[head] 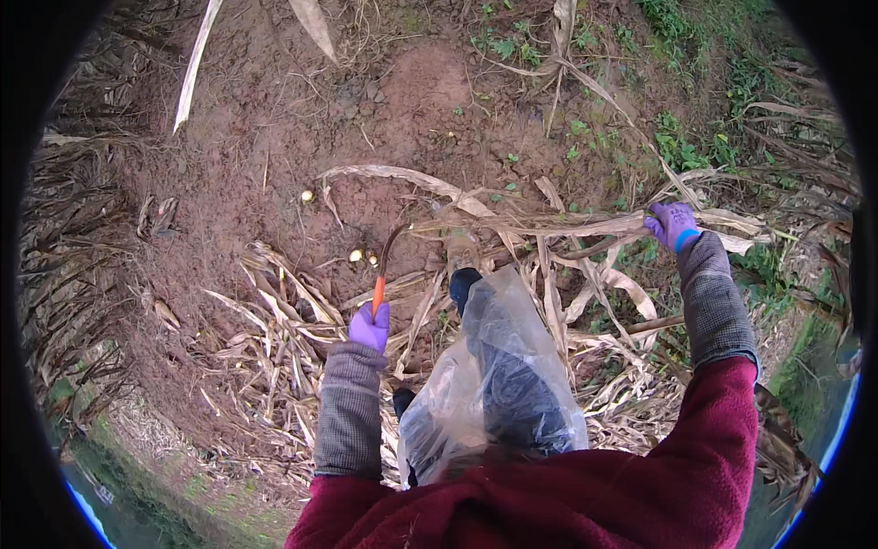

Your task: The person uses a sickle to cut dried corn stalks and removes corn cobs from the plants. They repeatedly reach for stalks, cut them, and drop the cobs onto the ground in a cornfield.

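Observation:
My left hand, in a purple glove, grips the orange handle of a sickle. The sickle's dark curved blade points away from me, its tip by the left end of a dry corn stalk. My right hand, in a matching glove that bears writing, is closed around this stalk on the right. The stalk lies roughly level across my front, with long withered leaves hanging from it. Whether the blade tip touches the stalk I cannot tell.
Pale cut stubs poke from the brown soil left of the blade. Dry stalks and leaves lie heaped around my legs, which a clear plastic sheet covers. Standing withered plants line the left; green weeds grow at right.

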Motion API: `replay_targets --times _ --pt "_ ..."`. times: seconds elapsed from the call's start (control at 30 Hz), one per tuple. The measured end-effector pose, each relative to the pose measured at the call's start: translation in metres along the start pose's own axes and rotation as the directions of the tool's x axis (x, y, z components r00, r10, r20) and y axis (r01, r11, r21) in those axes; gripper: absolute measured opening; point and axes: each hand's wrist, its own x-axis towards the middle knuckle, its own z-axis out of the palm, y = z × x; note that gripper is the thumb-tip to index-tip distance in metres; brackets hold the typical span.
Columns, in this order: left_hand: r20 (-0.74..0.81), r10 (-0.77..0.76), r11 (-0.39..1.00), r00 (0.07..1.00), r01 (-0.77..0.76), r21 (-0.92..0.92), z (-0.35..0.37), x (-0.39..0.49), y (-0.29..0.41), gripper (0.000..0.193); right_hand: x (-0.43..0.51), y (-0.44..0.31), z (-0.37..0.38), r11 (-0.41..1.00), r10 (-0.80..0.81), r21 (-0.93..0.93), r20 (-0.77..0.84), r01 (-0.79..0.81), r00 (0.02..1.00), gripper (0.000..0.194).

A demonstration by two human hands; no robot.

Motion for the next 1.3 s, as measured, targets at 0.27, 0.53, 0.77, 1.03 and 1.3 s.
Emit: replay_targets --times 0.27,0.53,0.77,1.03,1.3 --pt "-0.586 -0.501 0.748 0.638 -0.021 -0.663 -0.219 -0.183 -0.046 0.027 -0.006 -0.299 -0.06 0.929 -0.255 0.197 -0.274 0.313 0.927 0.049" --pt "-0.69 -0.056 0.889 0.721 -0.279 -0.364 -0.206 -0.299 0.001 0.031 -0.128 -0.511 -0.153 0.847 -0.386 0.307 -0.209 0.435 0.899 0.055" --pt "-0.587 -0.46 0.665 0.666 -0.179 -0.725 -0.209 -0.356 -0.023 0.05 -0.243 -0.648 -0.132 0.599 -0.752 0.155 -0.226 0.785 0.619 0.05" --pt "-0.328 -0.617 -0.13 0.716 -0.503 -0.854 -0.236 -0.412 -0.084 0.018 -0.288 -0.711 -0.125 0.409 -0.899 -0.107 -0.217 0.906 0.38 0.054" --pt "-0.417 -0.798 0.0 0.435 -0.692 -0.722 -0.302 -0.452 -0.105 0.02 -0.285 -0.672 -0.11 0.55 -0.695 -0.198 -0.647 0.811 0.313 0.063"
